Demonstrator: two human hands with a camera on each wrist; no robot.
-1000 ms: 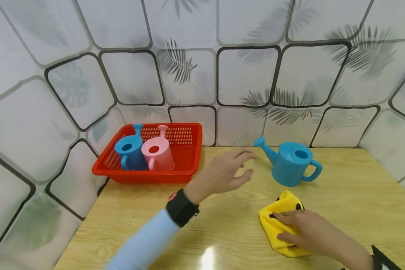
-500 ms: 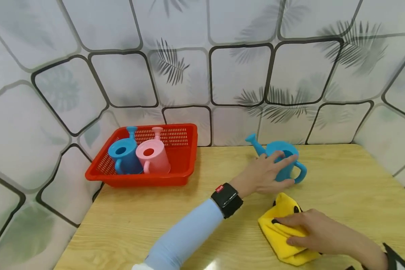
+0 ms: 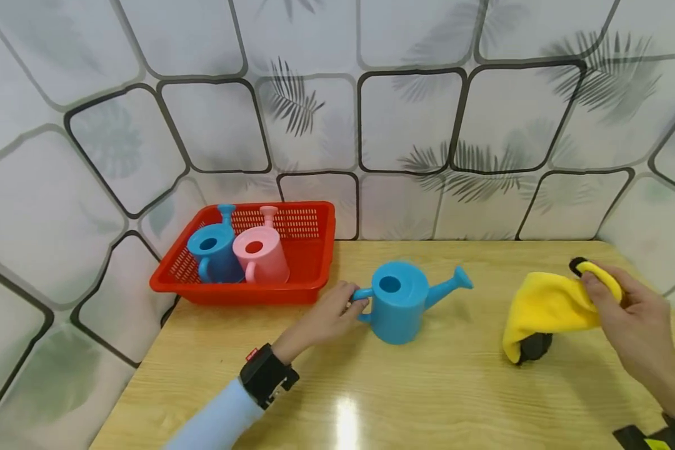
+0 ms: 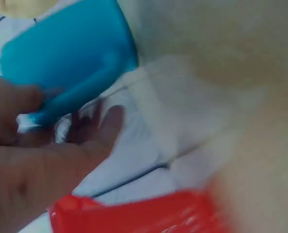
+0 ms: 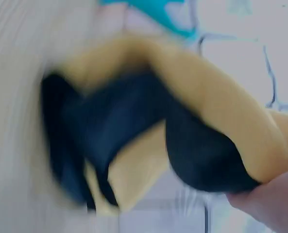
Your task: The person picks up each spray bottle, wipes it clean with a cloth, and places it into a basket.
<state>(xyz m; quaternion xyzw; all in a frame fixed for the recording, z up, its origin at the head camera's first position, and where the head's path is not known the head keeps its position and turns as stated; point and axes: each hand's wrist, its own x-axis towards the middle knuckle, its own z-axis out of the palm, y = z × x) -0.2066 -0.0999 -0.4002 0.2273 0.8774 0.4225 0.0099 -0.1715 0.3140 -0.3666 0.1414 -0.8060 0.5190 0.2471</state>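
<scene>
A blue watering can (image 3: 399, 309) is upright near the middle of the table, its spout pointing right. My left hand (image 3: 320, 319) grips its handle from the left, fingers curled round it. In the left wrist view the same watering can (image 4: 68, 48) fills the upper left; whether its base touches the table is unclear. At the right, my right hand (image 3: 641, 328) pinches one edge of a yellow cloth (image 3: 548, 303) with black patches, which hangs down and leftward. The cloth (image 5: 211, 102) is blurred in the right wrist view.
A red plastic basket (image 3: 247, 294) stands at the back left. Inside are a blue watering can (image 3: 216, 256) and a pink watering can (image 3: 264, 259), side by side. A patterned backdrop (image 3: 410, 125) rises behind the wooden table (image 3: 416, 400).
My left hand went over the blue can, then took its handle; the can has turned and shifted left and forward. My right hand has lifted the cloth off the table, to the right.
</scene>
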